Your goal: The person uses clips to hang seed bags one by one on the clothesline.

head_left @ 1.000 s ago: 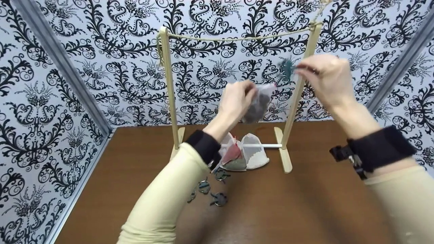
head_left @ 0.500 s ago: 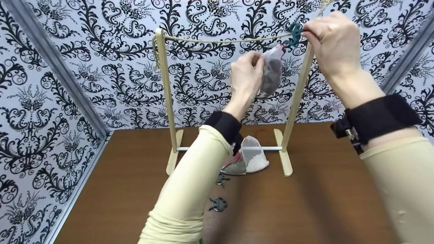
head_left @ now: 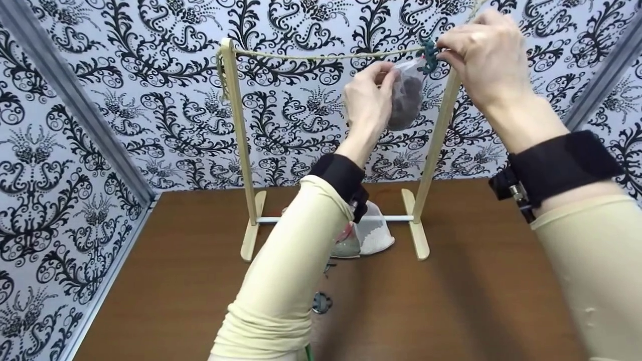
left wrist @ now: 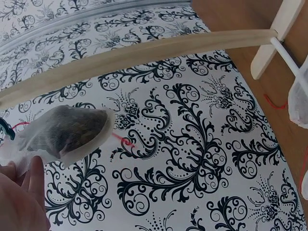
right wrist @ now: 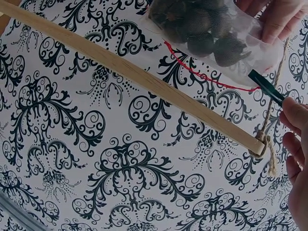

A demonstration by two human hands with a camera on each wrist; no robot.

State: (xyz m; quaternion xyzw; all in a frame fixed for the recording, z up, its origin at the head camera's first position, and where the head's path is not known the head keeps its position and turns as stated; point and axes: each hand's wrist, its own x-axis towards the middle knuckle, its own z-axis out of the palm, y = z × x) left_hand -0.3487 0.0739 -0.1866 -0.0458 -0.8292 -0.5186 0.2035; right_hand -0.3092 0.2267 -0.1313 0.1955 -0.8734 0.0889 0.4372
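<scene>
My left hand (head_left: 370,98) pinches the upper part of a sheer white mesh bag (head_left: 405,103) up at the rope (head_left: 321,57). Dark round lumps show through the mesh in the right wrist view, and a red drawstring (right wrist: 207,77) trails along its edge. With thumb and fingers, my right hand (head_left: 489,60) pinches a dark green clip (head_left: 429,56) near the rope's right end. In the right wrist view the tip of the green clip (right wrist: 267,87) overlaps both the bag's top and the rope. The left wrist view has the bag (left wrist: 70,132) hanging from my fingers.
Wooden posts, left (head_left: 239,130) and right (head_left: 437,135), carry the rope, joined low down by a white rod (head_left: 400,218). On the brown table (head_left: 175,281) lie a mesh bag with white filling (head_left: 376,233), another with greenish filling (head_left: 346,248), and a loose clip (head_left: 321,303).
Both hands have risen to the rope, carrying the bag and the green clip. The clip, apart from the bag at first, now meets its top at the rope.
</scene>
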